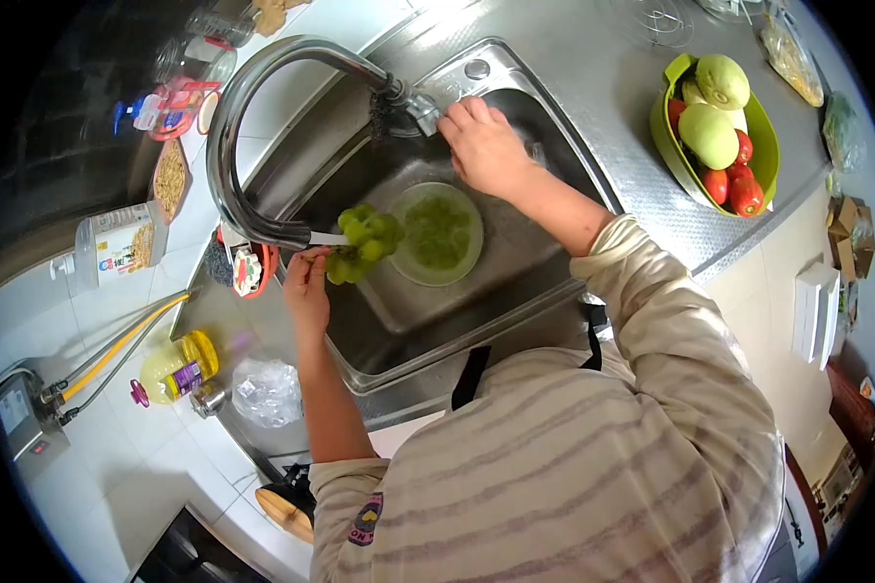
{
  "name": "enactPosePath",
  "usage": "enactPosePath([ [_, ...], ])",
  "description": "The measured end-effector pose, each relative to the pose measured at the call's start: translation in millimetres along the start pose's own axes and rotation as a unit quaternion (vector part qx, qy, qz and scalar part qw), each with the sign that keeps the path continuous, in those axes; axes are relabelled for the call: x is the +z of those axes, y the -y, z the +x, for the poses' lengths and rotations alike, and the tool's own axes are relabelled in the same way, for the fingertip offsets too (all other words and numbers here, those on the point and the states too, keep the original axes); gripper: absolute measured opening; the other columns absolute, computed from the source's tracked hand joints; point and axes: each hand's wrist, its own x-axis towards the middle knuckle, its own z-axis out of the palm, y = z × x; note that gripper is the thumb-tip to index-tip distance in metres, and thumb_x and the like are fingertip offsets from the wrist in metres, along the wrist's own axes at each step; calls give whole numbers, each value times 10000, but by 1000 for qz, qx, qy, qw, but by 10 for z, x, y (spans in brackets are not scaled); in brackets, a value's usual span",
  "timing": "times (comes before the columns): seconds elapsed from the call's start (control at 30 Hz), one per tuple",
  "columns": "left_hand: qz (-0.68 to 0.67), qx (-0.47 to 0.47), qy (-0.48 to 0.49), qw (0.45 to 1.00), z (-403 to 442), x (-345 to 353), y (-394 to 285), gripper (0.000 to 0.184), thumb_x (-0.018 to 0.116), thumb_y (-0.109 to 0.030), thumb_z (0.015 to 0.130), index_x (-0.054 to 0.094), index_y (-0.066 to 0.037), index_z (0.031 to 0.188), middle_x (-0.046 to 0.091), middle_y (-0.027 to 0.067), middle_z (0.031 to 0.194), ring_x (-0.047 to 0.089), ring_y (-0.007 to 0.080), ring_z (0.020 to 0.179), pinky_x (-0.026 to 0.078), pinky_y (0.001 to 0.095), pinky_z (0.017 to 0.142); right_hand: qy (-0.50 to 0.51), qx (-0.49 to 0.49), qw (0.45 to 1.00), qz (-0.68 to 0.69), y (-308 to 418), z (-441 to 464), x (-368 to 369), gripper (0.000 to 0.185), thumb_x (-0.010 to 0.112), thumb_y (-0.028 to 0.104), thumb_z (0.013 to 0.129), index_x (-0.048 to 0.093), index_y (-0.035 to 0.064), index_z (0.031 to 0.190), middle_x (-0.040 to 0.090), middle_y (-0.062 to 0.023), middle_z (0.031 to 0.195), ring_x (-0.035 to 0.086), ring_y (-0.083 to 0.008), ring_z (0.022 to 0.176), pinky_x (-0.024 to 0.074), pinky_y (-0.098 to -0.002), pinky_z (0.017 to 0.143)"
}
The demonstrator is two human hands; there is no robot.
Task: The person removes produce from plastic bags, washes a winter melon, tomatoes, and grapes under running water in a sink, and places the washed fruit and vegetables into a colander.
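Observation:
A bunch of green grapes (365, 241) hangs above the sink (399, 325), its stem end pinched in my left hand (308, 284). The faucet (231, 126) arches over to the left, and its spout end sits right by the grapes. My right hand (483, 146) is on the faucet's handle (424, 113), with the fingers closed around its end. Below, a round clear bowl (477, 233) stands in the sink with green grapes and water in it. Whether water runs from the spout is hard to make out.
On the steel counter at right stands a green basket (770, 160) of tomatoes and pale green round produce. An oil bottle (180, 367), a crumpled plastic bag (268, 393) and a white-labelled jug (122, 245) are at left. Jars (204, 60) stand at upper left.

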Motion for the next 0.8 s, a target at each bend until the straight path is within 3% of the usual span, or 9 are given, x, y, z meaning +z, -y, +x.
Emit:
enactPosePath([
  [0.07, 8, -30, 28, 999, 26, -11, -68, 128, 534, -77, 887, 622, -3, 943, 601, 74, 906, 567, 174, 853, 425, 262, 772, 7, 3, 1000, 3, -3, -10, 16, 307, 609, 126, 706, 573, 58, 1003, 481, -65, 1039, 437, -235, 1037, 407, -339, 827],
  [0.17, 29, 9, 63, 998, 63, 21, -123, 146, 531, -75, 887, 619, 5, 971, 607, 83, 935, 573, 192, 859, 429, 273, 766, 10, 2, 1000, 2, -16, -10, 14, 290, 593, 123, 720, 577, 61, 1002, 484, -61, 1039, 439, -230, 1031, 409, -335, 820],
  [0.5, 42, -5, 34, 998, 115, 218, -48, 225, 569, -199, 875, 635, 0, 954, 617, 119, 898, 584, 230, 808, 433, 287, 732, 32, 2, 999, 26, -20, -5, -17, 406, 643, 118, 671, 548, 47, 1059, 482, -76, 1081, 430, -264, 1078, 412, -369, 862],
  [0.8, -4, -84, -7, 996, 35, 259, -98, 209, 589, -183, 862, 617, 21, 902, 578, 78, 742, 516, 142, 673, 413, 263, 636, 14, -1, 1000, -2, -5, -1, -3, 352, 640, 142, 683, 571, 60, 1017, 483, -68, 1071, 427, -245, 1064, 410, -346, 848],
])
